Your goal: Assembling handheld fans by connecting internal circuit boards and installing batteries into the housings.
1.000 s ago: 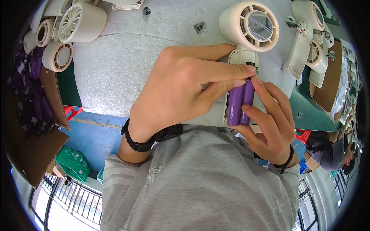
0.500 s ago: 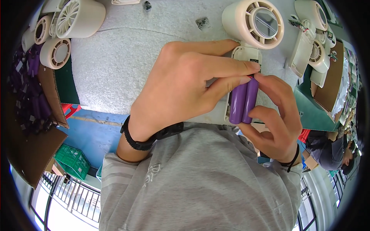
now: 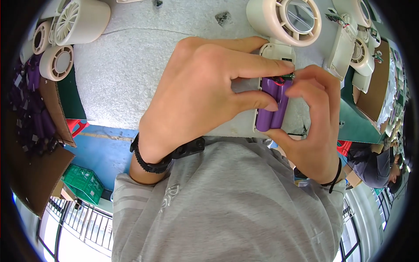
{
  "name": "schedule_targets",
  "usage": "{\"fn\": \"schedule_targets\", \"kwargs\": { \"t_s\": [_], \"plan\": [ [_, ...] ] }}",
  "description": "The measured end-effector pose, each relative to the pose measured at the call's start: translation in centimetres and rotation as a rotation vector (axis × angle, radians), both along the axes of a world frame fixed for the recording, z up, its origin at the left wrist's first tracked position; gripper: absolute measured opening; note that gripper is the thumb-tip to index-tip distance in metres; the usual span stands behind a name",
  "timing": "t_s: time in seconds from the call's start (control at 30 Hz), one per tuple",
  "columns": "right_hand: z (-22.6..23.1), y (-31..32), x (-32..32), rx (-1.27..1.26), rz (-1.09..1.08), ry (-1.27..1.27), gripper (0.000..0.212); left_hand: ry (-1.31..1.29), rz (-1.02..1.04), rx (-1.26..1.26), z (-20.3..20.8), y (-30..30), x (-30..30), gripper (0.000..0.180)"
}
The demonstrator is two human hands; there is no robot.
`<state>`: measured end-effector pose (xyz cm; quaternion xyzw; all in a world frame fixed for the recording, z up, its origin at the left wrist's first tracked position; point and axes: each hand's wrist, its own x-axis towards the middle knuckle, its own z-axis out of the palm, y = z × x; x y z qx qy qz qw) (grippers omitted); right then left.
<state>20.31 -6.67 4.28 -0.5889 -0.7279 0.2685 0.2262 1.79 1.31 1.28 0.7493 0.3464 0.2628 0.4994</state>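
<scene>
A cream handheld fan (image 3: 262, 17) lies on the work surface, its open handle (image 3: 270, 51) pointing toward me. Two purple cylindrical batteries (image 3: 276, 117) sit side by side in the handle shell. Above their far end show a red wire (image 3: 278, 81) and a bit of green circuit board (image 3: 288, 76). My left hand (image 3: 198, 87) reaches across from the left, its index finger by the board, its thumb pressed on the batteries and other fingers at the fan's neck. Curled around the right side, my right hand (image 3: 316, 126) has its thumb at the batteries' near end and fingertips beside their upper part.
Cream fans (image 3: 83, 22) stand at the far left, beside a cardboard box (image 3: 52, 100) of purple batteries. More fan parts (image 3: 342, 52) lie at the right by another carton (image 3: 375, 87). A green crate (image 3: 83, 183) is on the blue floor. A person (image 3: 375, 168) is at the far right.
My left thumb has moved down onto the batteries, and my right fingers have shifted from the top end. The batteries now lie deeper in the handle, with wire and board showing.
</scene>
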Motion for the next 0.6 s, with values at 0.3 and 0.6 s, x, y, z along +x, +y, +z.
{"fn": "schedule_targets", "kwargs": {
  "t_s": [0.3, 0.6],
  "plan": [
    [0.0, 0.5, 1.7, 0.030, 0.162, 0.035, 0.072, -0.101, 0.074, 0.044, 0.3, -0.2, 0.3, 0.048],
    [0.5, -0.3, 0.8, 0.175, 0.281, -0.215, 0.069, -0.089, 0.021, 0.051, -0.6, -0.8, -0.5, 0.050]
  ]
}}
